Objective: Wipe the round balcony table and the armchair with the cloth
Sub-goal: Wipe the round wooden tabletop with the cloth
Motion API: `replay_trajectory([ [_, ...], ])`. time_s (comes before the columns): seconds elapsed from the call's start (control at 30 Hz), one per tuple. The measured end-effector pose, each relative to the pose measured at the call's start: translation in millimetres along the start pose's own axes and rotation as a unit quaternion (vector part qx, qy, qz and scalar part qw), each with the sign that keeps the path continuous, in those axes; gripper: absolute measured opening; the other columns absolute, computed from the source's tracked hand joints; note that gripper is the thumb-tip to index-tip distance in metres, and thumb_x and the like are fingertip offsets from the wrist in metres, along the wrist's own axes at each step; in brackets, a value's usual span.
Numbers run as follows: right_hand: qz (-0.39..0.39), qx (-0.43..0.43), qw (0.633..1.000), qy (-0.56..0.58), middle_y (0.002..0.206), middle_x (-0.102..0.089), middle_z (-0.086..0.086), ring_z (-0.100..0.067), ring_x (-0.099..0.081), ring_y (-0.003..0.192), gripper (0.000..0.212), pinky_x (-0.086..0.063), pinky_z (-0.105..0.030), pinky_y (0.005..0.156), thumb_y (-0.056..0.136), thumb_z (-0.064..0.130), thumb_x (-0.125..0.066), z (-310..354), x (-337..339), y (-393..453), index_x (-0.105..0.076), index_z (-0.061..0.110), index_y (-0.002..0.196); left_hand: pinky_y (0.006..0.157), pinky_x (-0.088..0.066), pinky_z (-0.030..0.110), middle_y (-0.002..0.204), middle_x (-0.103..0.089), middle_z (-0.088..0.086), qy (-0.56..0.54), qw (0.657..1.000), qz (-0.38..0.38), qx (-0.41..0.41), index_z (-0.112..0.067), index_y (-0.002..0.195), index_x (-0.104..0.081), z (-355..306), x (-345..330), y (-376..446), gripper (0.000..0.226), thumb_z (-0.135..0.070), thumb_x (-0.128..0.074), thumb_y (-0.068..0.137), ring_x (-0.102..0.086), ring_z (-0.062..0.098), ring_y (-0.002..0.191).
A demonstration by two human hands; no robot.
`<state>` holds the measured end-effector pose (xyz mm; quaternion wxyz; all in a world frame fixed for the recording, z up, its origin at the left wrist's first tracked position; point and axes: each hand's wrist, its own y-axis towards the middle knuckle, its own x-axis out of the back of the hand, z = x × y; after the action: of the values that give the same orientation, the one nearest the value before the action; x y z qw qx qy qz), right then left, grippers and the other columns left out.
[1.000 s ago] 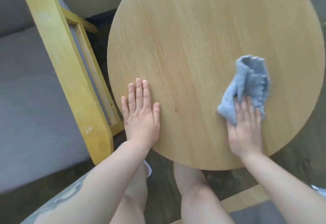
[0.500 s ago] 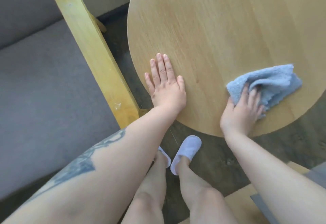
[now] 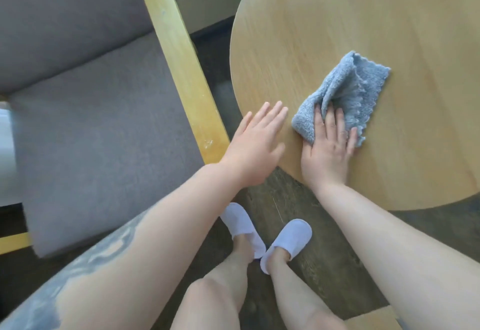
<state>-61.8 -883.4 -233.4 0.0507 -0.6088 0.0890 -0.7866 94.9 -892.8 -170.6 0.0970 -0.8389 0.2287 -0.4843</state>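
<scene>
My right hand (image 3: 327,148) lies flat, fingers straight, pressing the crumpled blue fleecy cloth (image 3: 345,93) onto the round pale wooden table (image 3: 363,18), near its left edge. My left hand (image 3: 255,145) is spread with straight fingers at the table's rim just beside the cloth, holding nothing; it is blurred, so I cannot tell if it touches the wood. The armchair with grey cushion and yellow wooden arm (image 3: 179,52) stands to my left, close beside the table. My white slippers (image 3: 285,239) are on the dark floor below.
</scene>
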Motion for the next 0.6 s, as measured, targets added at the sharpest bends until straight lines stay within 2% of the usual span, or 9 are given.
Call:
replay_trajectory([
  [0.1, 0.008, 0.016, 0.999, -0.043, 0.161, -0.008, -0.002, -0.019, -0.002, 0.147, 0.067, 0.011, -0.039, 0.115, 0.092, 0.036, -0.027, -4.0, -4.3, 0.1, -0.005, 0.021, 0.153, 0.111, 0.025, 0.023, 0.16, 0.008, -0.01, 0.11, 0.992, -0.007, -0.057, -0.023, 0.154, -0.001, 29.3, 3.7, -43.3, 0.057, -0.032, -0.027, 0.104, 0.025, 0.004, 0.141],
  [0.23, 0.025, 0.017, 0.997, -0.065, 0.161, 0.002, -0.003, -0.016, 0.008, 0.147, 0.065, 0.015, -0.038, 0.114, 0.098, 0.038, -0.024, -3.4, -1.8, 2.9, 0.008, 0.021, 0.152, 0.117, 0.013, 0.033, 0.161, 0.005, -0.006, 0.213, 0.959, 0.079, -0.172, -0.022, 0.154, 0.0, 81.1, -6.5, -76.0, 0.057, -0.039, -0.022, 0.105, 0.018, 0.012, 0.145],
  [0.33, 0.046, -0.002, 0.996, -0.07, 0.161, 0.009, -0.001, -0.013, 0.015, 0.146, 0.067, 0.018, -0.037, 0.114, 0.1, 0.034, -0.032, -1.0, 1.3, 0.9, 0.011, 0.022, 0.151, 0.117, 0.012, 0.035, 0.161, 0.008, -0.007, 0.222, 0.949, 0.104, -0.198, -0.023, 0.154, 0.005, 101.4, -11.2, -76.7, 0.06, -0.041, -0.022, 0.104, 0.017, 0.014, 0.146],
  [0.4, 0.05, -0.012, 0.996, -0.068, 0.16, 0.012, 0.001, -0.012, 0.016, 0.145, 0.067, 0.018, -0.036, 0.114, 0.101, 0.033, -0.032, 3.5, 4.5, 1.4, 0.011, 0.024, 0.151, 0.115, 0.018, 0.034, 0.158, 0.018, -0.009, 0.201, 0.947, 0.11, -0.224, -0.024, 0.152, 0.013, 104.5, -7.4, -73.1, 0.06, -0.042, -0.019, 0.104, 0.026, 0.012, 0.143],
  [0.47, 0.066, -0.023, 0.995, -0.065, 0.16, 0.013, 0.002, -0.01, 0.017, 0.145, 0.066, 0.018, -0.035, 0.114, 0.101, 0.035, -0.032, 3.1, 7.2, 4.3, 0.011, 0.025, 0.151, 0.113, 0.023, 0.033, 0.155, 0.027, -0.01, 0.19, 0.946, 0.126, -0.23, -0.025, 0.149, 0.021, 103.2, -8.3, -72.1, 0.062, -0.042, -0.018, 0.104, 0.034, 0.01, 0.139],
  [0.6, 0.077, -0.052, 0.993, -0.075, 0.159, 0.018, 0.003, -0.007, 0.022, 0.143, 0.065, 0.018, -0.035, 0.115, 0.1, 0.047, -0.021, 5.5, 4.8, 7.1, 0.016, 0.027, 0.15, 0.112, 0.025, 0.034, 0.154, 0.031, -0.009, 0.188, 0.945, 0.123, -0.238, -0.024, 0.148, 0.023, 108.5, -10.2, -68.8, 0.064, -0.042, -0.019, 0.104, 0.037, 0.012, 0.137],
])
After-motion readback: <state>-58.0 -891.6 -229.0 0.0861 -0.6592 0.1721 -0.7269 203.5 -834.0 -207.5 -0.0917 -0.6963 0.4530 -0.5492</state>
